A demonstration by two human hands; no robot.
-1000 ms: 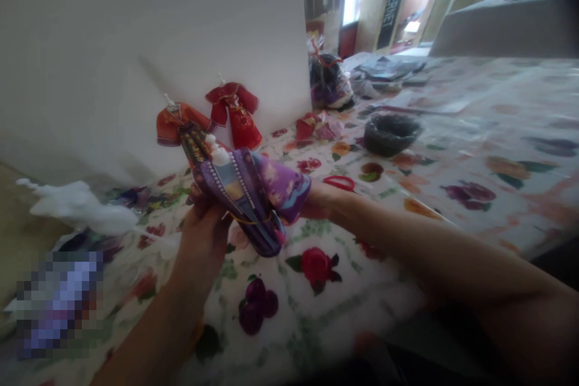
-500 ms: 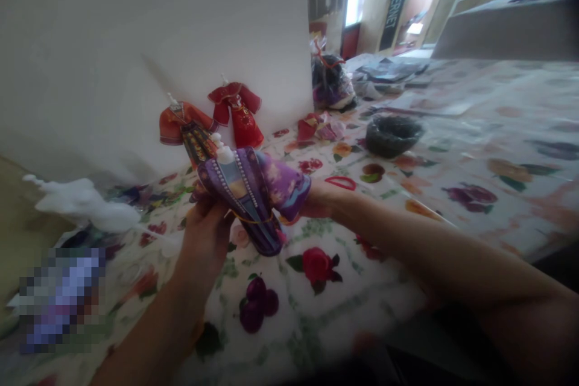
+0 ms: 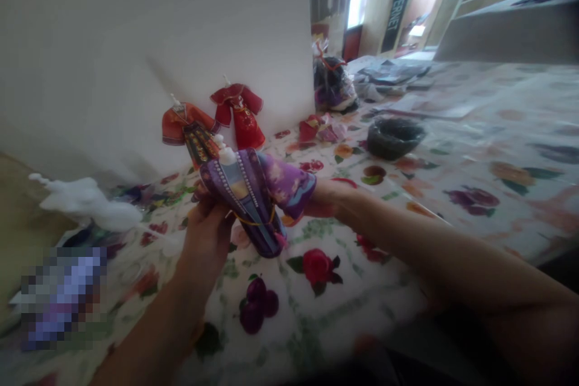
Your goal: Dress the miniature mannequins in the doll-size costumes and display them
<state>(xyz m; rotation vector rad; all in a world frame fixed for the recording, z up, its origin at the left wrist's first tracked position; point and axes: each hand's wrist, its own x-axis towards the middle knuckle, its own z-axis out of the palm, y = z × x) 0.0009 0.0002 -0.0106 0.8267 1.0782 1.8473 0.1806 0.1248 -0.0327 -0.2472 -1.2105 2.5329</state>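
A small purple doll robe (image 3: 244, 193) with beaded trim and a yellow cord at the waist dresses a white miniature mannequin (image 3: 225, 154), which leans to the left. My left hand (image 3: 208, 217) is closed on the robe's side at its left, thumb and fingers bent. At the other side, my right hand (image 3: 323, 198) grips the wide pink and blue sleeve by its cuff; most of its fingers are hidden behind the cloth. Just behind stand an orange doll dress (image 3: 187, 123) and a red doll dress (image 3: 239, 111) on their own small forms.
A bare white mannequin (image 3: 93, 202) lies at the left. On the fruit-print tablecloth (image 3: 289, 313) sit a dark plastic-lined bowl (image 3: 393, 136), pink and red cloth pieces (image 3: 321, 128) and a tied clear bag (image 3: 335, 81). A white wall (image 3: 158, 24) rises behind the dresses.
The robe's sleeve and my right hand have shifted slightly to the right. My left hand keeps its hold; the whole view has moved a little.
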